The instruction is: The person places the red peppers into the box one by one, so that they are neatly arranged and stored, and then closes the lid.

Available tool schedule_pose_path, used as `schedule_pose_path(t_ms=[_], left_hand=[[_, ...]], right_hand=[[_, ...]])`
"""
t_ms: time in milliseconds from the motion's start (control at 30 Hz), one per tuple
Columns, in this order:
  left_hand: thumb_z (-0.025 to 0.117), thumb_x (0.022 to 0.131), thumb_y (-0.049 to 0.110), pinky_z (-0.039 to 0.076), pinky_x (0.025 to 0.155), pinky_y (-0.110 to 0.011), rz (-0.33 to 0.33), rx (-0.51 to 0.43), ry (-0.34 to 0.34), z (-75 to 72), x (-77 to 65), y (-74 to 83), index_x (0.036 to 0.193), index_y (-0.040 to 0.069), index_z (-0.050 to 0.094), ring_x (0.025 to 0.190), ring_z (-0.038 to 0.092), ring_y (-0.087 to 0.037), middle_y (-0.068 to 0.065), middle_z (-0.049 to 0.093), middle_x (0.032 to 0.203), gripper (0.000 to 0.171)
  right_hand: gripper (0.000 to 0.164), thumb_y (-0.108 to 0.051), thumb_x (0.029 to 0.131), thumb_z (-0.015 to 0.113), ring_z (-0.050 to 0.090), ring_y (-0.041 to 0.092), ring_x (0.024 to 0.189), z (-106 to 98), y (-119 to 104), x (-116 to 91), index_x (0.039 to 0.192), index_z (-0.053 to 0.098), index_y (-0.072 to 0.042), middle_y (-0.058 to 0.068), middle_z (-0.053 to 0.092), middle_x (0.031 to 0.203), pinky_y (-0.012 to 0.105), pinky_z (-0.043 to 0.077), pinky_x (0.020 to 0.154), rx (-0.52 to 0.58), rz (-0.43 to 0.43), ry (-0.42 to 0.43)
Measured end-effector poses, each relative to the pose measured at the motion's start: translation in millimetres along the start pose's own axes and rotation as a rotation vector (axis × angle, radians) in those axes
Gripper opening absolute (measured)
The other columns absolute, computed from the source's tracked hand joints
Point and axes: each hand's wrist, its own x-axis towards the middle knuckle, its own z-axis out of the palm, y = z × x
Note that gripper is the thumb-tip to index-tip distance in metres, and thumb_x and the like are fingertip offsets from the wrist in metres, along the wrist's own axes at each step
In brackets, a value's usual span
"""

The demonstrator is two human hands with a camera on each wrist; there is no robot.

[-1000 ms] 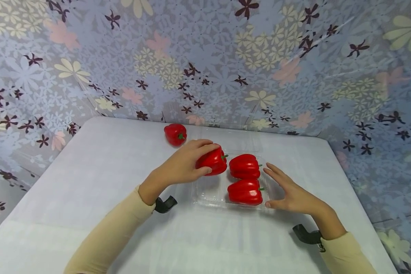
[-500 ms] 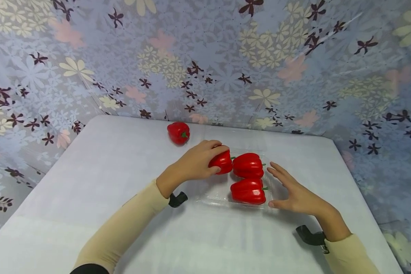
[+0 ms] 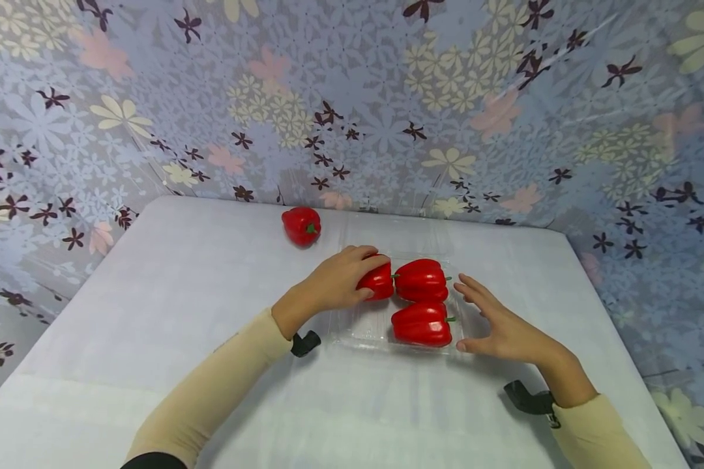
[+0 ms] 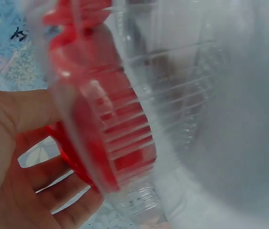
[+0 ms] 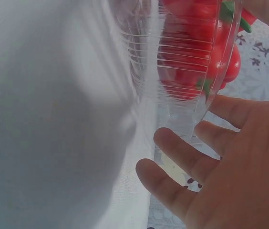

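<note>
My left hand grips a red bell pepper in the back left part of a clear plastic container. In the left wrist view, that pepper shows through the ribbed clear wall, thumb on one side and fingers on the other. Two more red bell peppers lie in the right half, a back one and a front one, green stems pointing right. My right hand is spread at the container's right side, holding nothing; in the right wrist view its fingers are close to the clear wall.
Another red bell pepper lies on the white-covered table near its back edge, left of the container. The container's clear lid lies flat behind it. A flower-patterned cloth rises along the back of the table.
My left hand has moved to the right and set the bell pepper lower in the container, beside the back one. My right hand has stayed nearly in place.
</note>
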Motion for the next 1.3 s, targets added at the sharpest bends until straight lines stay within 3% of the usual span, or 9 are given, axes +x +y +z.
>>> schedule_pose_path(t_ms=[333,667,1133,1300], left_hand=[[0.070,0.091,0.024,0.053,0.102,-0.040,0.003,-0.013,-0.016,6.4,-1.0,-4.6,0.148,0.020,0.045,0.132,0.048,-0.027,-0.009,0.047,0.150,0.062],[0.069,0.092,0.024,0.051,0.106,-0.041,-0.006,-0.014,-0.040,15.8,-1.5,-5.1,0.149,0.021,0.044,0.133,0.048,-0.027,-0.008,0.046,0.151,0.062],[0.072,0.089,0.026,0.047,0.110,-0.045,0.021,-0.002,0.003,12.7,-5.3,-7.3,0.148,0.020,0.045,0.137,0.046,-0.029,-0.010,0.046,0.152,0.065],[0.073,0.088,0.028,0.047,0.111,-0.047,-0.007,-0.039,0.013,5.2,-10.3,-14.7,0.148,0.021,0.047,0.140,0.044,-0.029,-0.009,0.045,0.153,0.066]], right_hand=[[0.099,-0.029,0.079,0.081,0.038,0.052,0.135,0.5,-3.1,0.7,0.155,0.023,-0.004,0.024,0.012,0.163,0.078,0.035,0.100,0.008,0.030,-0.010],[0.098,-0.027,0.079,0.081,0.041,0.052,0.134,1.0,-1.1,-0.1,0.155,0.023,-0.002,0.025,0.012,0.162,0.077,0.038,0.099,-0.010,0.005,-0.003],[0.100,-0.030,0.080,0.081,0.039,0.051,0.135,0.3,-3.8,0.9,0.156,0.022,-0.004,0.024,0.011,0.163,0.078,0.036,0.100,-0.004,0.034,-0.014],[0.100,-0.030,0.080,0.081,0.039,0.051,0.136,0.5,-4.4,0.6,0.156,0.022,-0.005,0.023,0.010,0.164,0.078,0.035,0.101,0.006,0.051,-0.020]])
